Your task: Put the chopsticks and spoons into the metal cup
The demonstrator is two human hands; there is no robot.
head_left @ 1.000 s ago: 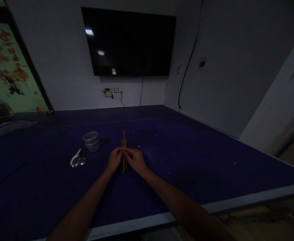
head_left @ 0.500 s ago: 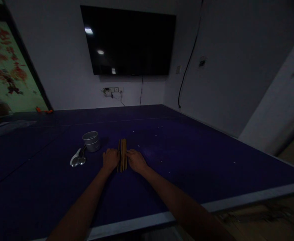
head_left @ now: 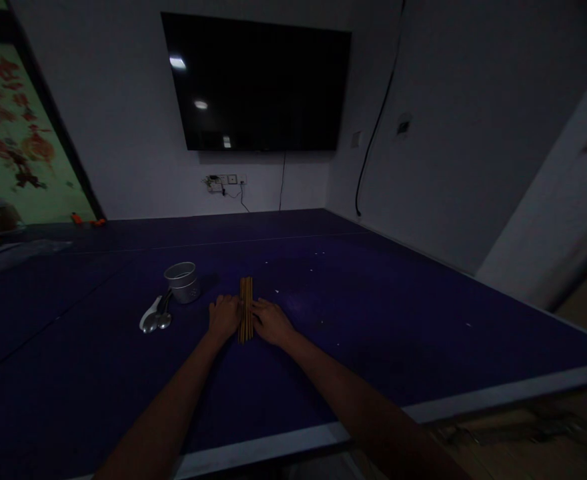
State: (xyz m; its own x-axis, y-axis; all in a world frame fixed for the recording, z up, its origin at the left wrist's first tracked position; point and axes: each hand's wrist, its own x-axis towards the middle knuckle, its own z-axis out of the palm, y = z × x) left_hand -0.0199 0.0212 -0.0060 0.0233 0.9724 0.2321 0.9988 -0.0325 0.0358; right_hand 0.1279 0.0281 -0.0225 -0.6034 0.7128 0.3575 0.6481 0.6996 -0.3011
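Observation:
Several brown chopsticks [head_left: 246,310] lie side by side on the dark purple surface, pointing away from me. My left hand [head_left: 225,317] presses against their left side, its fingers curled. From the right, my right hand [head_left: 271,321] bears on them with bent fingers, so the bundle is squeezed between both hands. Left of the hands stands a silver metal cup [head_left: 183,283] with small holes in its side. Beside the cup lie a white spoon [head_left: 146,317] and two metal spoons [head_left: 164,321], their handles close together.
The purple surface [head_left: 398,320] has a pale front edge [head_left: 273,443] and small white scraps scattered right of the hands. Clear plastic [head_left: 28,252] lies at the far left. Beyond, a large dark television [head_left: 263,87] hangs on the wall above sockets and cords.
My left hand has moved slightly right, pushing the outlying chopstick on the left against the others. The gap between them has closed. My right hand has barely shifted.

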